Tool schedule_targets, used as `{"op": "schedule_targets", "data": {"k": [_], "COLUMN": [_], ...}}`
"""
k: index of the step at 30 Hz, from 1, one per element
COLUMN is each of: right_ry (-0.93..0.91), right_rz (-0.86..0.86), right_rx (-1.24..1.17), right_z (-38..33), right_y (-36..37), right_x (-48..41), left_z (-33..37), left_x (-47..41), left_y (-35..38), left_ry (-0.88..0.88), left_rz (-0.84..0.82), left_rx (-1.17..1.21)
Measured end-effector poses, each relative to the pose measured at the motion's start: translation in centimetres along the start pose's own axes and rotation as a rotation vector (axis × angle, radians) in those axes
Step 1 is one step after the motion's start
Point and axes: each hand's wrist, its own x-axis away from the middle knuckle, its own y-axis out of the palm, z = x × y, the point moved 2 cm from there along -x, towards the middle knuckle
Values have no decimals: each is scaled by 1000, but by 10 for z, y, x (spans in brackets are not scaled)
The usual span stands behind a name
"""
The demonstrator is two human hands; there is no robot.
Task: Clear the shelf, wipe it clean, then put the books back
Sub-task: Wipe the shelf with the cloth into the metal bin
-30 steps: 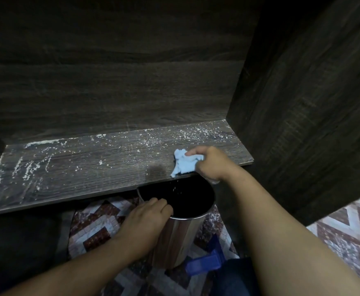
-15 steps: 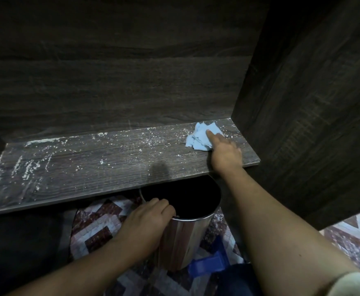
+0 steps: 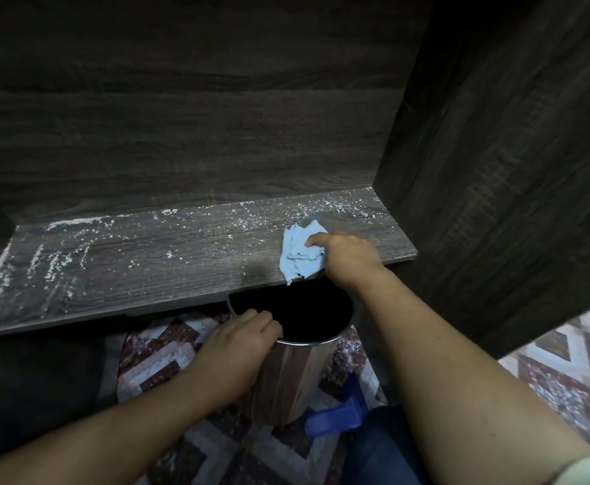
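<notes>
Dark wood-grain panels close round a shelf [image 3: 146, 267] whose long axis runs from 9 o'clock to 3 o'clock, its right end a little higher in the view. White crumbs and streaks [image 3: 52, 260] lie thick toward 9 o'clock and along the back edge. A light blue cloth [image 3: 299, 255], crumpled and creased, sits near the 3 o'clock end at the front edge, its longer side running 12 to 6 o'clock and its lower corner hanging over the edge. The right hand [image 3: 349, 257] lies on the cloth's right side, forefinger pressed on top. Its other fingers look curled at the cloth's edge but are mostly hidden. Just below, at 6 o'clock from the cloth, stands an upright metal bin [image 3: 297, 372], its mouth black inside and partly tucked under the shelf. The left hand [image 3: 241, 339] grips its rim, fingers curled over the edge. A blue object [image 3: 335, 416] beside the bin's base is half hidden and hard to identify. Patterned floor [image 3: 566, 362] shows at 4 o'clock.
</notes>
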Motion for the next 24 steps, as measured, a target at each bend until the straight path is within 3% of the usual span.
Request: {"op": "schedule_targets", "data": {"k": [8, 12, 15, 19, 24], "right_ry": [87, 113, 112, 48, -8], "right_rz": [-99, 132, 175, -22, -85], "right_rx": [-331, -450, -296, -25, -45], "right_z": [9, 19, 19, 8, -6], "right_y": [-16, -20, -14, 8, 0], "right_x": [13, 9, 5, 2, 5], "left_z": [2, 0, 0, 0, 1], "left_x": [0, 1, 0, -2, -4], "left_y": [0, 0, -1, -1, -1], "left_ry": [25, 4, 10, 20, 19], "left_rz": [27, 30, 34, 41, 30], "left_rx": [26, 43, 46, 38, 27]}}
